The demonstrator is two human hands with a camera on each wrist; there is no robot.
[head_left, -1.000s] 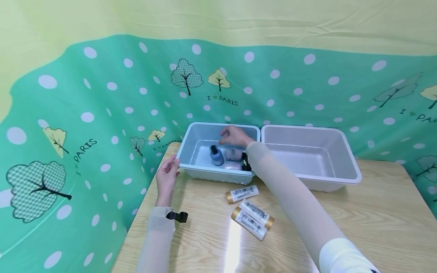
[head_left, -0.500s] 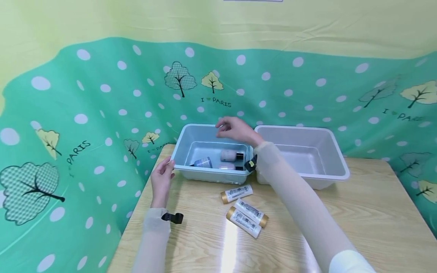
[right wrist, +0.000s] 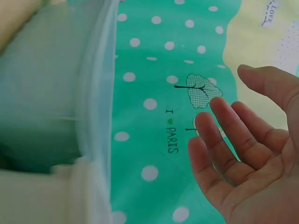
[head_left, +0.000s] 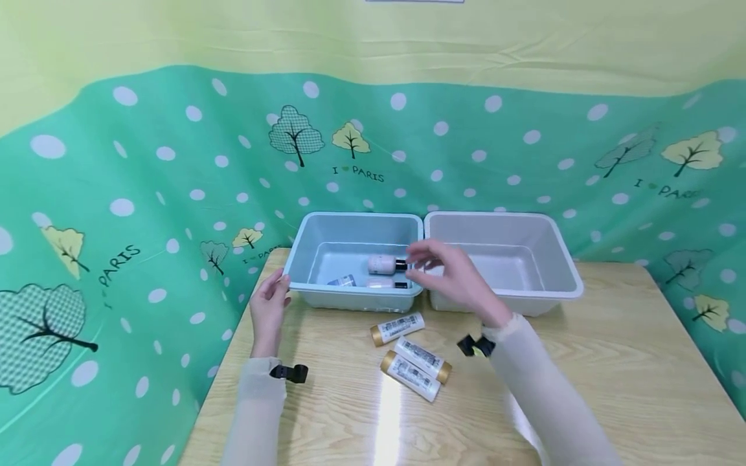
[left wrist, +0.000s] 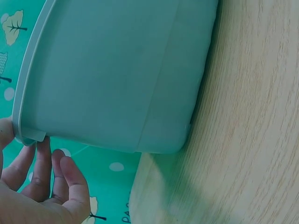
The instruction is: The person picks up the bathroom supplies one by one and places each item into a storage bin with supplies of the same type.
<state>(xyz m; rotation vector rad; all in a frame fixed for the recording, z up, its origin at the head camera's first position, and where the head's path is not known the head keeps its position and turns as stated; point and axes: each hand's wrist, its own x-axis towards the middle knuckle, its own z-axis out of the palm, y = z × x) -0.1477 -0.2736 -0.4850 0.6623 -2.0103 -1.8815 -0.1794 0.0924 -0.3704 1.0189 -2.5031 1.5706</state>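
My left hand (head_left: 270, 303) pinches the front-left rim corner of the light blue bin (head_left: 355, 299); in the left wrist view its thumb and fingers (left wrist: 44, 163) meet at that lip. Inside the bin lie a pale pink bottle (head_left: 381, 264) with a black cap, a slimmer pink bottle (head_left: 380, 283) and a blue bottle (head_left: 344, 281), partly hidden by the front wall. My right hand (head_left: 451, 272) hovers over the front of the two bins, holding nothing. Its fingers (right wrist: 204, 175) are spread and slightly bent in the right wrist view.
A grey bin (head_left: 507, 294) stands right beside the blue one. Before them on the wooden table (head_left: 612, 362) lie three white tubes with gold caps, one (head_left: 398, 328) nearest the blue bin, two (head_left: 422, 358) side by side. A patterned curtain (head_left: 466, 142) hangs behind.
My right hand has come up out of the blue bin and moved right and towards me. The blue bottle, upright before, now lies on its side. The left hand keeps the rim.
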